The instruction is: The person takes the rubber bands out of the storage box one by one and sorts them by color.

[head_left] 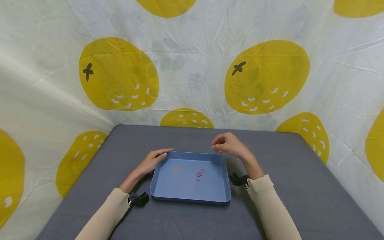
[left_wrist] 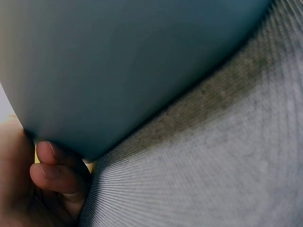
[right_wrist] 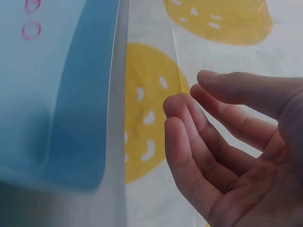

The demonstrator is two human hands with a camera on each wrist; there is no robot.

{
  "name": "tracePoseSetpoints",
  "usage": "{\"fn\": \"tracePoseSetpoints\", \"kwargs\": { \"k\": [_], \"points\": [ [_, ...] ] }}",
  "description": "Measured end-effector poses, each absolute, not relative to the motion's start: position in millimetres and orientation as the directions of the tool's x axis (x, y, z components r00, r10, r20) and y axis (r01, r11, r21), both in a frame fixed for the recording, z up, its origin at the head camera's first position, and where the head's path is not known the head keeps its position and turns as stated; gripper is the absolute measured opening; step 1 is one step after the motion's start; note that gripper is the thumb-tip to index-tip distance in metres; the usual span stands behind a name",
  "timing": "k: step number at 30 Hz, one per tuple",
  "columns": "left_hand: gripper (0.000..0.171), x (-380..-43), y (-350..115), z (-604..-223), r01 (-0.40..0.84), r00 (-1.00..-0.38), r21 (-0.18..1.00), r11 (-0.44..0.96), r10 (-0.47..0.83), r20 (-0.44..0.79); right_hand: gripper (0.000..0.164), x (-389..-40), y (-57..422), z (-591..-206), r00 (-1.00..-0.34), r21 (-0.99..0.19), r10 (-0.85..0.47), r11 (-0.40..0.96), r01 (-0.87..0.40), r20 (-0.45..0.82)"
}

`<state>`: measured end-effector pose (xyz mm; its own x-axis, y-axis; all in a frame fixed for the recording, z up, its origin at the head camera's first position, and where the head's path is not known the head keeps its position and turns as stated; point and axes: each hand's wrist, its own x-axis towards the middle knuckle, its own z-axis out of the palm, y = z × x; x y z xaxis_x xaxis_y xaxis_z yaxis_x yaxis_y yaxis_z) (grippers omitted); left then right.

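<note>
Two outstretched forearms [head_left: 102, 213], left hand [head_left: 152, 162] gripping blue tray [head_left: 186, 188], right hand [head_left: 229, 144] raised alongside, fingers [right_wrist: 179, 146] loosely bent

Left hand [head_left: 150, 162] gripping a blue tray [head_left: 180, 190], right hand [head_left: 230, 144] raised near its far corner, red loops [head_left: 199, 174] and orange loops [head_left: 175, 171] inside, grey desk [head_left: 183, 221] beneath.

Some fingers of your left grip [head_left: 151, 162] were hidden from the head view, and the left wrist view cut off the tray [head_left: 186, 188] at its top edge. The orange bands [head_left: 175, 171] looked too small to count surely. Your right wrist view cropped one red band [right_wrist: 33, 9] and blurred the tray's near corner. Whether your right grip [head_left: 229, 145] pinched anything, you could not tell.
</note>
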<state>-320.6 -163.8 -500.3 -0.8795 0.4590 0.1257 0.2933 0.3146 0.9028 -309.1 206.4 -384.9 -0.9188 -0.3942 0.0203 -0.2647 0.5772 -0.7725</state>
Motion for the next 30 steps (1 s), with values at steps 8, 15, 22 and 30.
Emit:
{"fn": "tracePoseSetpoints", "kwargs": {
  "k": [8, 15, 22, 30],
  "points": [
    [0.04, -321.3, -163.8, -500.2, 0.295, -0.88, 0.905, 0.307, 0.457, 0.132, 0.019, -314.8, 170.5, -389.3, -0.872, -0.777, -0.487, 0.534, -0.334, 0.04],
    [0.039, -320.9, -164.3, -502.1, 0.283, -0.887, 0.904, 0.321, 0.446, 0.12, 0.017, -318.2, 131.4, -409.3, -0.802, -0.793, -0.597, 0.475, -0.381, 0.027],
    [0.039, -320.5, -164.9, -502.7, 0.279, -0.886, 0.909, 0.309, 0.448, 0.12, 0.014, -321.0, 107.5, -425.6, -0.778, -0.779, -0.629, 0.492, -0.389, -0.008],
    [0.04, -320.5, -164.4, -500.2, 0.267, -0.888, 0.914, 0.306, 0.446, 0.11, 0.013, -321.2, 94.0, -435.5, -0.777, -0.769, -0.628, 0.515, -0.38, -0.036]
  ]
}}
